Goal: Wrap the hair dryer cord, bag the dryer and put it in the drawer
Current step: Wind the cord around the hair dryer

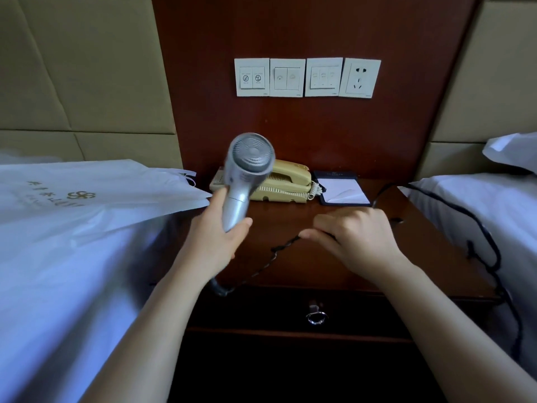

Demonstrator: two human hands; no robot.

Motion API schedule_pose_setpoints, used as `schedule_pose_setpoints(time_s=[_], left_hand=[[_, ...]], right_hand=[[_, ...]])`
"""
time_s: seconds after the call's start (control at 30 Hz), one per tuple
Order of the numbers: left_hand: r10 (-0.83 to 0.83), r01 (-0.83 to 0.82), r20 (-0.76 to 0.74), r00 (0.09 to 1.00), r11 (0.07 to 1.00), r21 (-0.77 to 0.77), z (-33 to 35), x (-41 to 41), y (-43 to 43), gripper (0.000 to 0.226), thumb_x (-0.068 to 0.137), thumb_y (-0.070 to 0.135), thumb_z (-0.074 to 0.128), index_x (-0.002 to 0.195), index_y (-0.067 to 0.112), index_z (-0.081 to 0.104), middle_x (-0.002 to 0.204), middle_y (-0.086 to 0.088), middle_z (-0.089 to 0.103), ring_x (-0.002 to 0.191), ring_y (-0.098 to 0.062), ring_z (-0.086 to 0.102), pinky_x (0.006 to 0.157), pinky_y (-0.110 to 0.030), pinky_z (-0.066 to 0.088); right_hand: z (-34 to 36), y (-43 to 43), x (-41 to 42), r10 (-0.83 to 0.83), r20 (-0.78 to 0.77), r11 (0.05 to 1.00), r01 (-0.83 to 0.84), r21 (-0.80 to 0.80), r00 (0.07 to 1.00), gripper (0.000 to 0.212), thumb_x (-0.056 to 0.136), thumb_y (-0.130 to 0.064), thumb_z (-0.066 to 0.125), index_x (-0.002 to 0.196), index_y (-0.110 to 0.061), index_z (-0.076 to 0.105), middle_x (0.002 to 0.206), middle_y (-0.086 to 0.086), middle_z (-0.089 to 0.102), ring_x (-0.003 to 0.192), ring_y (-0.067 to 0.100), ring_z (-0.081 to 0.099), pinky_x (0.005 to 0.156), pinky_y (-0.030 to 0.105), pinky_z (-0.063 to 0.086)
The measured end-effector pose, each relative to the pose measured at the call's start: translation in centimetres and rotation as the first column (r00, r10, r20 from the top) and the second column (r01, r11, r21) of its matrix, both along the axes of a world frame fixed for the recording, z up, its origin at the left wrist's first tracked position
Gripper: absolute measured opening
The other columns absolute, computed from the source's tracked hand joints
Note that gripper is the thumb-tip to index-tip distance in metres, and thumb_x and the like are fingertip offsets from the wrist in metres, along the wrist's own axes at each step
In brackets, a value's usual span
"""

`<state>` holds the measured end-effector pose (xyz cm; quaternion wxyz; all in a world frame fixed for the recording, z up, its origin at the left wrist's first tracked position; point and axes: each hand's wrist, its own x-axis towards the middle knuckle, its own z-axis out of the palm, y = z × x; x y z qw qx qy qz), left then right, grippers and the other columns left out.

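Dim, soft indoor light; motion-blurred hair dryer (pixel 247 175); bluish cast on the left bedsheet (pixel 58 286); wide-angle bending at edges.

White plastic bag (pixel 96 193) on the left bed — a gold interlaced emblem with a line of gold characters above and beside it, too blurred to read. Leftmost wall switch plate (pixel 251 77) — two round pictogram signs, one per rocker, details too small to tell; the notepad folder (pixel 337 173) carries a faint line of print on its dark top edge, illegible. No word or number can be read anywhere.
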<state>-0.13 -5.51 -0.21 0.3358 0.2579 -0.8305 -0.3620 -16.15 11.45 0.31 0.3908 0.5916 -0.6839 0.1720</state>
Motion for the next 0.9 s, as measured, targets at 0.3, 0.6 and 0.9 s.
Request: schedule_pose_setpoints(time_s=[0.3, 0.6, 0.9], left_hand=[[-0.412, 0.378, 0.096, 0.906, 0.89, 0.254, -0.3, -1.2, 2.4, 0.017, 0.093, 0.032, 0.052, 0.11, 0.035, 0.054, 0.063, 0.0, 0.052, 0.038, -0.008, 0.041, 0.037, -0.019, 0.031], [-0.572, 0.482, 0.077, 0.817, 0.75, 0.454, 0.5, -1.1, 4.3, 0.041, 0.083, 0.06, 0.035, 0.103, 0.033, 0.057, 0.066, -0.007, 0.052, 0.039, -0.013, 0.042, 0.035, -0.017, 0.032], [-0.649, 0.514, 0.162, 0.743, 0.709, 0.484, 0.6, -0.8, 5.1, 0.014, 0.077, 0.029, 0.058, 0.09, 0.031, 0.052, 0.07, -0.004, 0.049, 0.038, -0.008, 0.041, 0.04, -0.02, 0.028]], right_hand=[[0.4, 0.1, -0.1, -0.008, -0.074, 0.979, -0.007, -0.204, 0.997, 0.052, 0.087, -0.057, 0.05, 0.055, -0.016, 0.054, 0.048, -0.001, 0.052, 0.044, 0.021, 0.051, 0.042, 0.025, 0.03], [2.0, 0.4, 0.6, 0.051, -0.032, 0.97, -0.057, -0.236, 0.998, 0.053, 0.079, -0.062, 0.056, 0.056, -0.014, 0.053, 0.048, -0.002, 0.047, 0.045, 0.017, 0.045, 0.042, 0.024, 0.028], [2.6, 0.4, 1.1, 0.058, 0.051, 0.973, -0.045, -0.225, 0.997, 0.057, 0.076, -0.066, 0.055, 0.054, -0.013, 0.054, 0.046, -0.001, 0.048, 0.043, 0.018, 0.047, 0.036, 0.029, 0.036]])
